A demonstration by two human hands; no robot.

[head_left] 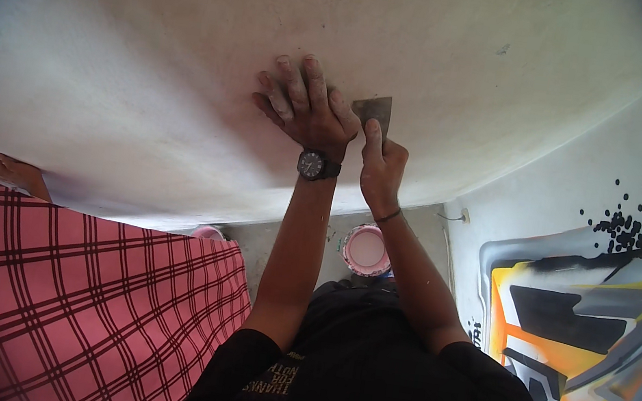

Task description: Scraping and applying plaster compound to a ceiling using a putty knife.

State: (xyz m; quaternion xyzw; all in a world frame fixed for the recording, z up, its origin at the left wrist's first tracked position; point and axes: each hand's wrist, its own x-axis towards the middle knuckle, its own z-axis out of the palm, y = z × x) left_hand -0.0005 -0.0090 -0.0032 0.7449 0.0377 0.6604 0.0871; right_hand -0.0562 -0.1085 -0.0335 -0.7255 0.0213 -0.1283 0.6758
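Note:
My left hand lies against the pale wall with its fingers spread, dusted white, and a black watch on the wrist. Close beside it, my right hand grips a putty knife, thumb along the blade. The flat grey blade points up the wall; whether its edge touches the surface I cannot tell. The handle is hidden inside my fist.
A pink-rimmed bucket with pale contents stands on the floor below my arms, and another pink container sits left of it. Red checked cloth fills the lower left. Another person's hand rests by the wall. A painted mural covers the right wall.

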